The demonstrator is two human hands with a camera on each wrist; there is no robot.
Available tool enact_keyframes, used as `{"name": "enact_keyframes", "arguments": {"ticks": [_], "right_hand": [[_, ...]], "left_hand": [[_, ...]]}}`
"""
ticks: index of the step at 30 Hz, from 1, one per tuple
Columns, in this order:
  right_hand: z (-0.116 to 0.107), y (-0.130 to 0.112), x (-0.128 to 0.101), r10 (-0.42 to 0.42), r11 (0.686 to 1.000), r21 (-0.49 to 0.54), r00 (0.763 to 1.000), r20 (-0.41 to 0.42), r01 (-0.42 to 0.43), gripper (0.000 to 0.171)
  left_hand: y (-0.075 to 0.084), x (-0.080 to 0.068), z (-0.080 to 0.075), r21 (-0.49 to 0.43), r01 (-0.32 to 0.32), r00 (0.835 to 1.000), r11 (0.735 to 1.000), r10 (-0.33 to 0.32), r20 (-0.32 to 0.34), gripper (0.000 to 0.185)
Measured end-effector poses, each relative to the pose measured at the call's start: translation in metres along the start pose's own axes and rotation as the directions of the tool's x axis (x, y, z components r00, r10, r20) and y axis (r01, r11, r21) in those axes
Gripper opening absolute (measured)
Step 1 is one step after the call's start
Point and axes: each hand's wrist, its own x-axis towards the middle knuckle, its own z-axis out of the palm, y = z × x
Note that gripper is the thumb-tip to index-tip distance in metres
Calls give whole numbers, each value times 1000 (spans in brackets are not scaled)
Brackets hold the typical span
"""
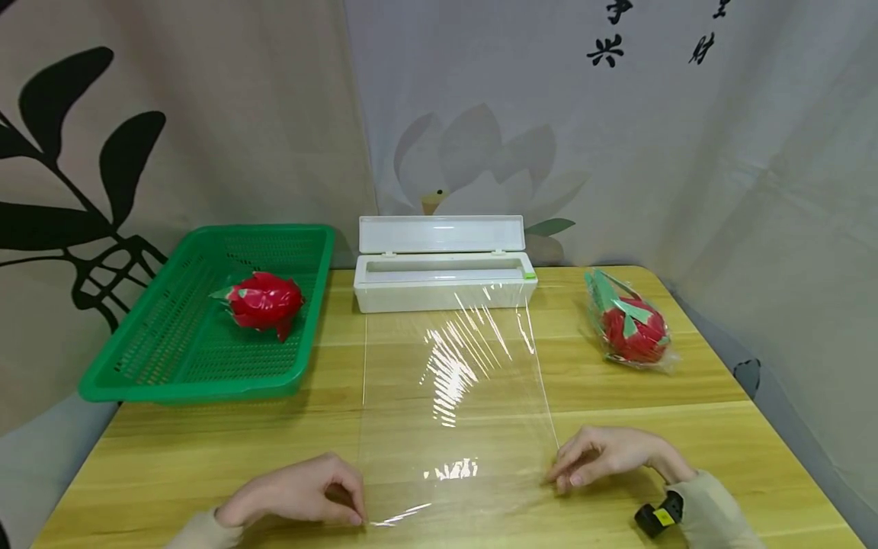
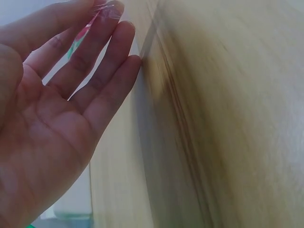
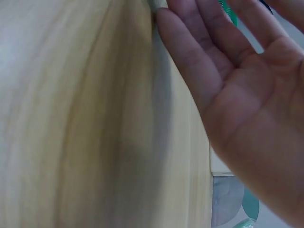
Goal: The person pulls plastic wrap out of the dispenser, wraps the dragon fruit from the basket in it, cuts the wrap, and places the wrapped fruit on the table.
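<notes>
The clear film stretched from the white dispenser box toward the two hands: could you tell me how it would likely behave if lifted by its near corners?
The clear film looks very thin and probably floppy, likely to sag. Its glare streaks suggest wrinkling. It is probably light and clingy where the left hand and right hand touch it.

Left hand (image 1: 295, 492): wrist and sleeve cut off by the bottom edge of the head view, lower left of centre. In the left wrist view the hand (image 2: 52, 109) fills the left side; thumb and heel of the palm run off the frame.

Right hand (image 3: 237, 90): fingertips leave the top edge of the right wrist view, so what they touch cannot be told there.

Table (image 2: 228, 123): wood grain smeared and blurred in both wrist views.

Cling film (image 1: 456, 396): near-invisible; side edges faint, near edge hard to trace at lower centre.

Wall characters (image 1: 609, 49): cropped by the top edge, unreadable.
</notes>
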Motion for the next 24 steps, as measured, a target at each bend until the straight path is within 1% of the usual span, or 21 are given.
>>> {"name": "enact_keyframes", "arguments": {"ticks": [1, 4, 7, 8, 10, 12, 13, 14, 15, 17, 19, 20, 21, 22, 23, 24], "right_hand": [[0, -1, 0, 23, 1000, 11, 1000, -1, -23, 31], [0, -3, -1, 45, 999, 0, 999, -3, -45, 33], [1, -6, -1, 59, 997, -56, 998, 6, -58, 30], [1, -7, -2, 55, 995, -83, 998, 10, -54, 29], [0, -8, -3, 40, 989, -142, 999, 28, -36, 25], [1, -9, -4, 47, 987, -156, 998, 40, -40, 23], [1, -9, -4, 39, 985, -171, 998, 48, -30, 22], [1, -10, -4, 51, 985, -165, 998, 49, -42, 22], [1, -11, -4, 39, 983, -182, 998, 52, -29, 21], [3, -12, -3, 57, 982, -182, 998, 33, -50, 21], [4, -14, -1, 46, 969, -242, 999, -17, -49, 21], [5, -15, 1, 45, 961, -271, 997, -61, -60, 21], [6, -15, 3, 21, 943, -328, 994, -109, -56, 20], [7, -16, 6, 1, 919, -388, 986, -169, -67, 19], [9, -17, 9, -23, 880, -466, 972, -232, -91, 20], [10, -18, 11, -44, 834, -537, 955, -294, -127, 21]], "left_hand": [[1, 0, 0, 35, -4, 1000, 999, 4, 1, 14], [3, 2, 1, 137, -16, 1000, 990, 16, 6, 15], [5, 4, 2, 201, 1, 1000, 980, -2, 5, 17], [6, 4, 2, 207, 19, 1000, 978, -20, 3, 18], [7, 5, 3, 174, 69, 998, 982, -69, -2, 20], [8, 6, 4, 128, 118, 993, 985, -118, -12, 22], [8, 6, 5, 99, 139, 990, 985, -138, -17, 21], [8, 6, 6, 88, 152, 988, 984, -150, -23, 21], [8, 7, 8, 93, 156, 988, 983, -154, -31, 19], [8, 9, 10, 169, 150, 988, 974, -143, -51, 15], [9, 12, 13, 275, 118, 992, 954, -103, -69, 12], [9, 13, 14, 338, 100, 994, 936, -78, -79, 13], [10, 15, 15, 403, 82, 995, 911, -51, -87, 15], [10, 16, 16, 466, 66, 995, 882, -22, -99, 18], [11, 17, 17, 519, 51, 994, 853, 8, -110, 22], [11, 18, 18, 569, 43, 992, 821, 32, -122, 27]]}}
